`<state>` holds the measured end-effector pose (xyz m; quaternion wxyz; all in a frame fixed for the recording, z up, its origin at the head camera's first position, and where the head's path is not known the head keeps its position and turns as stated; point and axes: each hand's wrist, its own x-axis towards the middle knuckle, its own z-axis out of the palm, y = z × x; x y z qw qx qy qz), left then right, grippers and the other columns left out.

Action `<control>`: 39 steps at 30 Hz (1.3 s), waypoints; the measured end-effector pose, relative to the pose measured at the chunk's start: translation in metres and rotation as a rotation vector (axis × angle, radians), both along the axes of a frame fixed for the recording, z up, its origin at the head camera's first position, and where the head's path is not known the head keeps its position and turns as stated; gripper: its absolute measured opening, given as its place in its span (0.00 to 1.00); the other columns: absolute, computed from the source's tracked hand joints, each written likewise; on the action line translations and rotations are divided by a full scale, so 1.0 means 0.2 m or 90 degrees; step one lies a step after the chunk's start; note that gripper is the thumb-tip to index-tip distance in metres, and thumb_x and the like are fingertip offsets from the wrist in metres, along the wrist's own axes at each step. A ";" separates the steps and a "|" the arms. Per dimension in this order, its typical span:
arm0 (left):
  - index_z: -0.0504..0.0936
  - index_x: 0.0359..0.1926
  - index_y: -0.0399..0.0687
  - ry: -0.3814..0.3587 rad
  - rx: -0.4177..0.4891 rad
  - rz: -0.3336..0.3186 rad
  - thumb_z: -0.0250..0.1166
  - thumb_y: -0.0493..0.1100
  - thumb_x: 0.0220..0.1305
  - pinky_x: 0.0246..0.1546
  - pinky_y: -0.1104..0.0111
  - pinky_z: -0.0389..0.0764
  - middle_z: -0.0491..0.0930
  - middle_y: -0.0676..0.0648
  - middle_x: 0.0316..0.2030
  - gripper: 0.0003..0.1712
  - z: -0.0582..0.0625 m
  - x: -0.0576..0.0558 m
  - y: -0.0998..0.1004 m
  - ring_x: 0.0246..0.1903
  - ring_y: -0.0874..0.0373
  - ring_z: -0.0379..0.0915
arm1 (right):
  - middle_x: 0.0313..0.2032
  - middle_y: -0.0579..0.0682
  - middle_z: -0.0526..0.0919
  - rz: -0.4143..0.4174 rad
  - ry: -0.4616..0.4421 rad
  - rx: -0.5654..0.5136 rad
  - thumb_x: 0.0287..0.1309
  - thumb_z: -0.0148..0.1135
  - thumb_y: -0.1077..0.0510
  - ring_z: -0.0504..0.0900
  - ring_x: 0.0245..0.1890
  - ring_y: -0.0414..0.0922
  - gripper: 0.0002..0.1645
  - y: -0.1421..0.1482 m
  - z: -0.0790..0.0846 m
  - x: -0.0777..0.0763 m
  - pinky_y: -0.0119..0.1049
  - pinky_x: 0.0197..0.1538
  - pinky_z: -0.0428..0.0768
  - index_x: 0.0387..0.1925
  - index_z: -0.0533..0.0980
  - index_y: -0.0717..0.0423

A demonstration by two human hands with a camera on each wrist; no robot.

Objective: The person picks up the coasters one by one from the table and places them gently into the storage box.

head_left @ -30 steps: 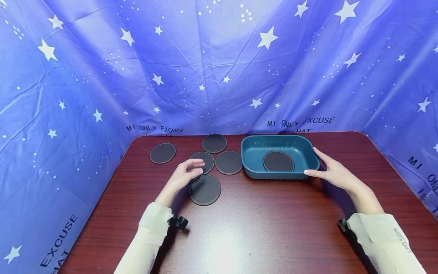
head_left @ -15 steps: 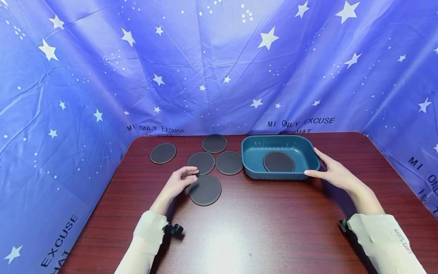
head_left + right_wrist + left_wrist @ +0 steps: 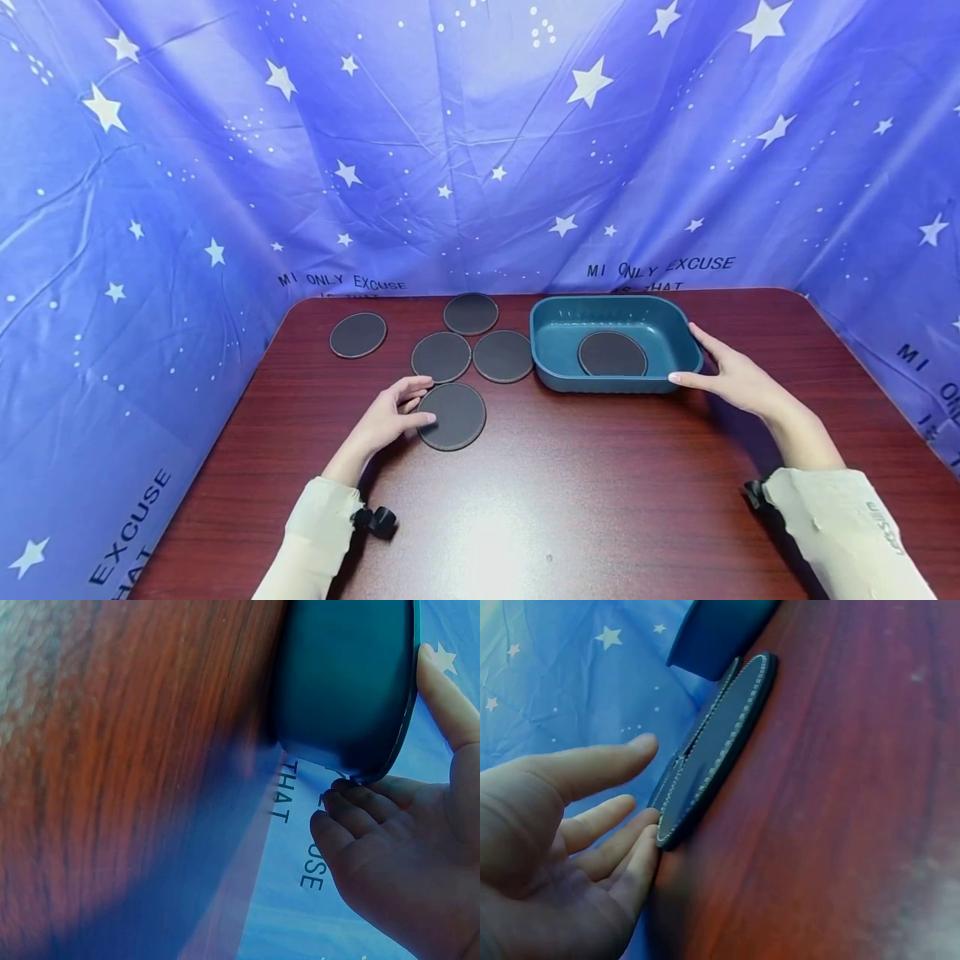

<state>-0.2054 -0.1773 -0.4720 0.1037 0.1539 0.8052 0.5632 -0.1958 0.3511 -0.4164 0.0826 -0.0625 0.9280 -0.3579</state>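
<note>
My left hand (image 3: 386,417) is at the left edge of the nearest black round coaster (image 3: 453,417). In the left wrist view its fingers (image 3: 641,855) reach the edge of that coaster (image 3: 716,742), while the thumb stands apart above it. Around the right end of a teal rectangular box (image 3: 555,383), my right hand (image 3: 738,379) holds on, thumb at the front rim and fingers along the end. The right wrist view has fingertips (image 3: 341,787) against the box's side (image 3: 345,682). One stitched-edge coaster (image 3: 611,354) lies flat inside the box.
Beyond the nearest coaster lie more coasters: one behind it (image 3: 441,358), one beside the box (image 3: 502,357), one at the back (image 3: 471,314), and one farther left (image 3: 358,336). A starry blue cloth (image 3: 450,150) hangs behind and beside the brown table (image 3: 600,500).
My left hand has drawn back from over the middle coaster toward me and slightly left, to the nearest coaster's edge; its thumb has spread from the fingers. The right hand and box stay put.
</note>
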 end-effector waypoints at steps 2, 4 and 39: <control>0.68 0.67 0.32 0.011 -0.019 -0.013 0.72 0.32 0.56 0.72 0.49 0.64 0.71 0.31 0.65 0.38 -0.01 0.01 0.00 0.66 0.36 0.66 | 0.76 0.71 0.42 0.001 0.000 -0.002 0.61 0.67 0.43 0.50 0.73 0.74 0.64 0.00 0.00 0.00 0.72 0.68 0.58 0.78 0.35 0.60; 0.66 0.68 0.33 0.025 -0.042 -0.026 0.73 0.33 0.55 0.73 0.48 0.63 0.69 0.32 0.66 0.40 -0.01 0.02 0.00 0.67 0.36 0.65 | 0.77 0.71 0.42 0.002 0.000 -0.002 0.61 0.67 0.43 0.50 0.73 0.74 0.64 0.00 -0.01 -0.01 0.72 0.68 0.58 0.78 0.35 0.60; 0.57 0.73 0.43 0.158 -0.256 -0.038 0.83 0.39 0.41 0.65 0.49 0.71 0.59 0.36 0.62 0.60 0.04 0.06 0.10 0.62 0.44 0.65 | 0.77 0.70 0.42 0.005 0.002 -0.006 0.61 0.67 0.45 0.50 0.74 0.73 0.63 0.00 0.00 -0.01 0.70 0.68 0.58 0.78 0.36 0.61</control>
